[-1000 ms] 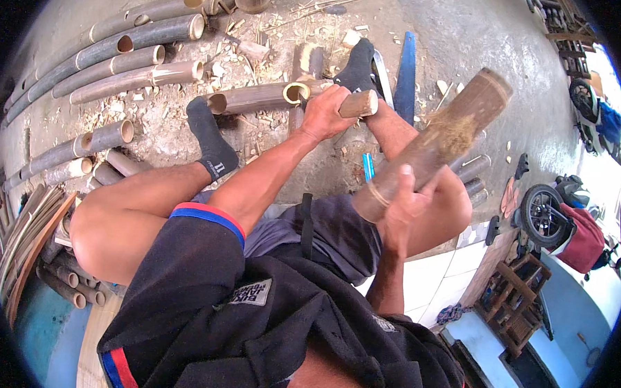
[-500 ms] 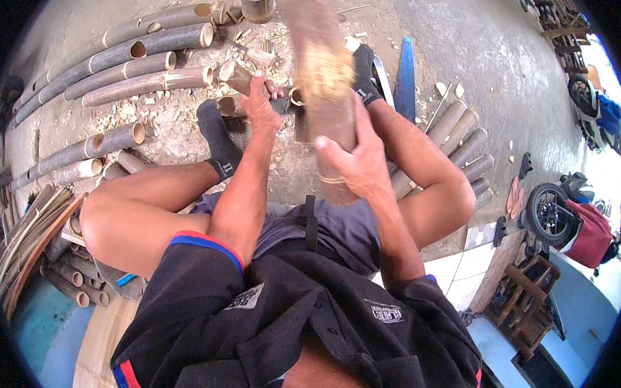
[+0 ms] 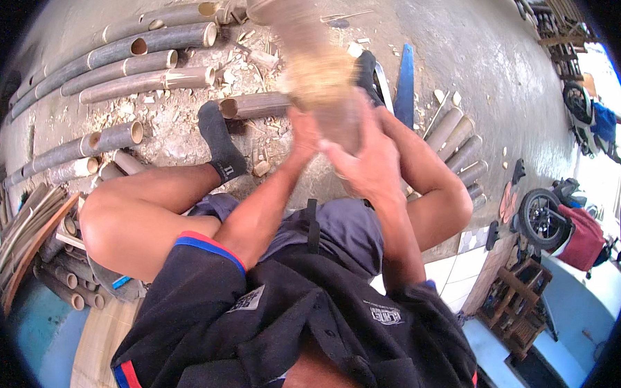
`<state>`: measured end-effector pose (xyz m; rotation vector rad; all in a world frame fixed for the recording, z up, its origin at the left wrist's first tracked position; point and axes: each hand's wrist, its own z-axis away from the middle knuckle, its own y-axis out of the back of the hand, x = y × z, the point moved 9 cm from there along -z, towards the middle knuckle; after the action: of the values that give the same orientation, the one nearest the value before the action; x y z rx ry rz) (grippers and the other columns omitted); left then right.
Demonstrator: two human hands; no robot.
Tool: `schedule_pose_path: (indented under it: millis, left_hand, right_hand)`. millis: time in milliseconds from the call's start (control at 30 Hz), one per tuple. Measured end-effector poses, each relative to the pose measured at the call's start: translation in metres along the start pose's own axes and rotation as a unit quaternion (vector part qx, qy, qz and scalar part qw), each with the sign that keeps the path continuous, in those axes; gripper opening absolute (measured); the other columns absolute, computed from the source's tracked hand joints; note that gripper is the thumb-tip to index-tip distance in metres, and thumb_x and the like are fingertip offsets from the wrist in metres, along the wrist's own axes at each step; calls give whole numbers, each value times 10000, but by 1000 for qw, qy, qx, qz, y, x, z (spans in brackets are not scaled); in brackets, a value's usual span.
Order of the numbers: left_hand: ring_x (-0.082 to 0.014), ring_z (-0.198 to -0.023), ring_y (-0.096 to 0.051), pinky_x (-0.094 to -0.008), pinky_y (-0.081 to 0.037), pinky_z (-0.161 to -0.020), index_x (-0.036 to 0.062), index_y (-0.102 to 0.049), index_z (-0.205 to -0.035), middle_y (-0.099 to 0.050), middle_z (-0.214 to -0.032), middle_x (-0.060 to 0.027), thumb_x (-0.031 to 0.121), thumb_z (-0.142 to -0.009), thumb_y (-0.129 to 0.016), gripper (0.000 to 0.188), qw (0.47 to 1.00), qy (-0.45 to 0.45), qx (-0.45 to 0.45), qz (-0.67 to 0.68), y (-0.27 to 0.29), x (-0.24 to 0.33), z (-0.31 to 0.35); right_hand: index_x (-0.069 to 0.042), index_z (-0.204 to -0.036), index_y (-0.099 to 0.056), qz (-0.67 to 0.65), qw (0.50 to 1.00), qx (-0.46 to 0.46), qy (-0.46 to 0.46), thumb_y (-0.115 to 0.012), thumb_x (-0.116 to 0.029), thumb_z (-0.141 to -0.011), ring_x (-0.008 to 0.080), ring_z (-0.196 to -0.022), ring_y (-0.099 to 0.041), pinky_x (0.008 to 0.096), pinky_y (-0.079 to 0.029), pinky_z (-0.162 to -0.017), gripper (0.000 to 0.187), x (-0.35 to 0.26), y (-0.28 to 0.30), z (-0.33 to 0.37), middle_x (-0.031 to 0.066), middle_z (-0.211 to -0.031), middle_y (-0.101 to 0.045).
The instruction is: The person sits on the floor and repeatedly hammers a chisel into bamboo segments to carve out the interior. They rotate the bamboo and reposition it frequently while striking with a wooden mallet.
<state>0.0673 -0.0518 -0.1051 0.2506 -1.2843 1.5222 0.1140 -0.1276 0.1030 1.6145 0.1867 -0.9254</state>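
Note:
A thick brown wooden club [image 3: 323, 73], with a frayed, pale yellow band round its middle, is smeared by motion in front of me. My right hand [image 3: 367, 155] is wrapped round its near end. My left hand [image 3: 305, 133] is beside the club's near part; its fingers are hidden and blurred, so I cannot make out what they hold. A short bamboo tube [image 3: 257, 106] lies on the floor, its open end by my left foot [image 3: 217, 131] and its other end running toward my left hand.
Long bamboo poles [image 3: 133, 47] with cut holes lie on the left amid wood chips [image 3: 175, 129]. A blue blade [image 3: 405, 90] lies beyond my right knee, near several short bamboo pieces [image 3: 455, 141]. Split strips [image 3: 35, 230] are stacked at lower left. A motorbike wheel [image 3: 544, 214] stands on the right.
My left hand has moved right, close to the club; the short wooden piece it held is out of sight. The club has tilted, its near end drawn forward. The bamboo tube shows more fully.

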Motion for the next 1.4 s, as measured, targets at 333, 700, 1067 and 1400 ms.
schedule_pose_path:
  millis: [333,700,1067,1400]
  left_hand:
    - [-344,-897,-656,-462,-545,-750,92,-614,-1013,-614,-950,-105,223,-689,-837,415,779,-332,-141,-513,-86,31,-3]
    - [-336,-861,-657,-439,-529,-725,80,-620,-949,-626,-882,-109,211,-710,-849,355,808,-315,-182,-464,-75,16,-28]
    - [-345,-829,-648,-440,-524,-686,95,-617,-925,-606,-875,-105,250,-723,-845,342,795,-308,-164,-496,-71,6,-32]
    - [-337,-854,-644,-455,-520,-701,115,-606,-891,-588,-871,-93,266,-721,-839,326,772,-306,-167,-532,-62,-3,-37]
  right_hand:
    - [61,-1473,-427,-250,925,218,-185,-731,-232,-867,255,-1208,-573,375,-432,-1061,738,64,71,81,163,-1326,-581]
    - [58,-1557,-287,-156,923,282,-211,-752,-214,-852,306,-1325,-515,398,-391,-1125,887,94,34,92,217,-1436,-526]
    - [32,-1559,-316,-123,951,136,-250,-734,-159,-880,278,-1266,-556,378,-448,-1071,820,121,-2,76,199,-1394,-561]
    - [53,-1557,-316,-206,932,148,-257,-732,-181,-895,277,-1276,-543,366,-442,-1082,816,136,8,79,195,-1429,-538]
